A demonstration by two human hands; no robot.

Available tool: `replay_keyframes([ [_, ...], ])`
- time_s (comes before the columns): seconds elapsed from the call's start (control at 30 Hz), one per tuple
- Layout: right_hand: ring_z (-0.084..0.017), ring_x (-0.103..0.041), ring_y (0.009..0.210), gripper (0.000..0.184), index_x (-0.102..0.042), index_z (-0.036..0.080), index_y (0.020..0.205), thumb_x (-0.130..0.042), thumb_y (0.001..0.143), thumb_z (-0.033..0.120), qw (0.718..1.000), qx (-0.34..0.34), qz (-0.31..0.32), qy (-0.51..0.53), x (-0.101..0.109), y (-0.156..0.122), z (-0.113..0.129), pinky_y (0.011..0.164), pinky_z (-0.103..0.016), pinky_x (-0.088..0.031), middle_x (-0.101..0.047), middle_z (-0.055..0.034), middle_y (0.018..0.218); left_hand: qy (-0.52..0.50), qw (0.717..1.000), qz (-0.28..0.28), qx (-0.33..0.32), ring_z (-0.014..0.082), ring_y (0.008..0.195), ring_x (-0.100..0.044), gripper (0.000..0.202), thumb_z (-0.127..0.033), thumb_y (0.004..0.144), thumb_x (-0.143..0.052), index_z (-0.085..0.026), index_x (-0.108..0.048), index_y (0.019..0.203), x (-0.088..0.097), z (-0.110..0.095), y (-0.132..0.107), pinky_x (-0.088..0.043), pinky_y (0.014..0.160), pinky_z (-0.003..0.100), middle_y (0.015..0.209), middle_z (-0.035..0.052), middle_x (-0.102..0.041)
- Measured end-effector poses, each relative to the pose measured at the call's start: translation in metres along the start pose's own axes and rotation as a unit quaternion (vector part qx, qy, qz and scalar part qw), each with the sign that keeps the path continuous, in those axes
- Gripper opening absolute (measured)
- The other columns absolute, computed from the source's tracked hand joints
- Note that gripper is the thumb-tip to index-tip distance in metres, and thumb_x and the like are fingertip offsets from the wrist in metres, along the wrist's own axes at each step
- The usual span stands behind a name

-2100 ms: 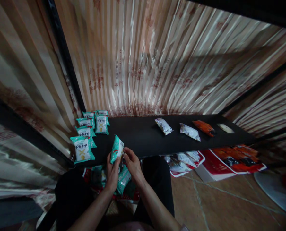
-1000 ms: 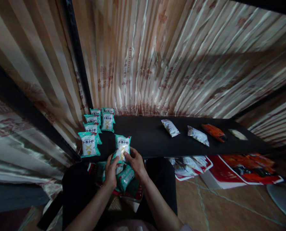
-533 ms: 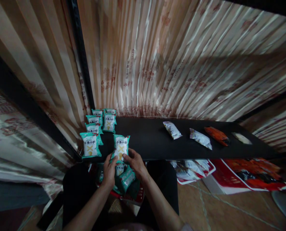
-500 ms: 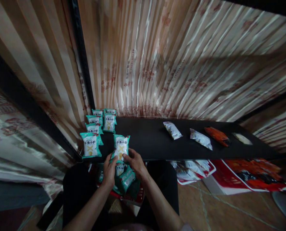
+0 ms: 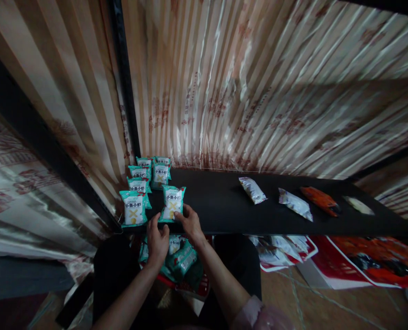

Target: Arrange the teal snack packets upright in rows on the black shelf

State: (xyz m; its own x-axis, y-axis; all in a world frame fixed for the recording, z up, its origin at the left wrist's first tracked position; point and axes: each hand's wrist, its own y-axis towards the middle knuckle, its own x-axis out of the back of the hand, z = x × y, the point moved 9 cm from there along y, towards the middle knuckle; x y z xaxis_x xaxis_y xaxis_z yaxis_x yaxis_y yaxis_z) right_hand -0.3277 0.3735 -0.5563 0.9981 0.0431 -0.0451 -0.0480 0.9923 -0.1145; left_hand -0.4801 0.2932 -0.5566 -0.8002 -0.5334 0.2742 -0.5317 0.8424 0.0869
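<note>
A teal-and-white snack bag point(image 5: 173, 201) stands upright over the front part of the black shelf point(image 5: 210, 201). My right hand point(image 5: 191, 225) grips its lower right side, thumb on the front and fingers behind. By the bag's lower left corner is my left hand point(image 5: 158, 240), its thumb and fingers apart; whether a fingertip touches the bag is hard to tell. To the left, matching snack bags stand in two rows, with one bag point(image 5: 134, 210) at the front and another point(image 5: 160, 176) farther back. Below, between my knees, a red basket point(image 5: 204, 286) holds more teal bags point(image 5: 183, 259).
Two silvery packets point(image 5: 252, 190) point(image 5: 296, 204), an orange packet point(image 5: 320, 200) and a pale packet point(image 5: 359, 205) lie along the shelf's right part. Red baskets of silvery point(image 5: 279, 250) and orange packets point(image 5: 378, 254) stand below. A black post point(image 5: 126, 82) and striped curtain point(image 5: 204, 91) bound the back.
The held bag has moved slightly up and away from me over the shelf. My left hand has loosened from its lower left side and come down. The view has shifted slightly.
</note>
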Motion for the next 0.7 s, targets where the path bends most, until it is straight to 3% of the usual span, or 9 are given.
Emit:
replay_keyframes([
  [0.07,-0.021,-0.065,0.085,0.038,-0.063,0.020,0.099,-0.068,0.062,0.029,1.000,0.011,-0.007,-0.019,-0.002,0.009,-0.002,0.083,-0.038,-0.050,-0.071,-0.0033,0.093,0.021,0.999,0.013,-0.040,0.0269,0.120,-0.045,0.044,-0.019,0.077,-0.048,-0.018,-0.051,0.121,-0.003,-0.007,-0.002,-0.051,0.084,0.041,0.127,0.0146,-0.050],
  [0.2,-0.020,-0.064,0.085,0.038,-0.064,0.021,0.101,-0.067,0.064,0.028,0.998,0.030,-0.015,-0.059,-0.008,0.026,-0.003,0.084,-0.037,-0.050,-0.071,-0.0026,0.094,0.041,0.995,0.031,-0.088,0.0250,0.132,-0.033,0.053,-0.012,0.075,-0.047,-0.021,-0.046,0.127,-0.012,-0.012,-0.001,-0.045,0.098,0.044,0.137,0.0109,-0.044],
  [0.43,-0.019,-0.064,0.088,0.038,-0.061,0.021,0.105,-0.063,0.067,0.023,0.994,0.058,-0.012,-0.097,-0.024,0.047,-0.002,0.084,-0.034,-0.050,-0.070,-0.0021,0.098,0.073,0.990,0.050,-0.111,0.0249,0.134,-0.032,0.060,-0.010,0.075,-0.046,-0.021,-0.040,0.133,-0.025,-0.004,0.013,-0.040,0.104,0.046,0.143,0.0098,-0.037],
  [0.7,-0.019,-0.065,0.086,0.037,-0.061,0.022,0.106,-0.063,0.069,0.023,0.991,0.082,-0.014,-0.108,-0.039,0.062,-0.005,0.083,-0.033,-0.051,-0.070,-0.0020,0.098,0.119,0.984,0.043,-0.128,0.0269,0.135,-0.030,0.062,-0.009,0.075,-0.047,-0.020,-0.038,0.135,-0.026,-0.006,0.031,-0.037,0.106,0.047,0.146,0.0104,-0.034],
])
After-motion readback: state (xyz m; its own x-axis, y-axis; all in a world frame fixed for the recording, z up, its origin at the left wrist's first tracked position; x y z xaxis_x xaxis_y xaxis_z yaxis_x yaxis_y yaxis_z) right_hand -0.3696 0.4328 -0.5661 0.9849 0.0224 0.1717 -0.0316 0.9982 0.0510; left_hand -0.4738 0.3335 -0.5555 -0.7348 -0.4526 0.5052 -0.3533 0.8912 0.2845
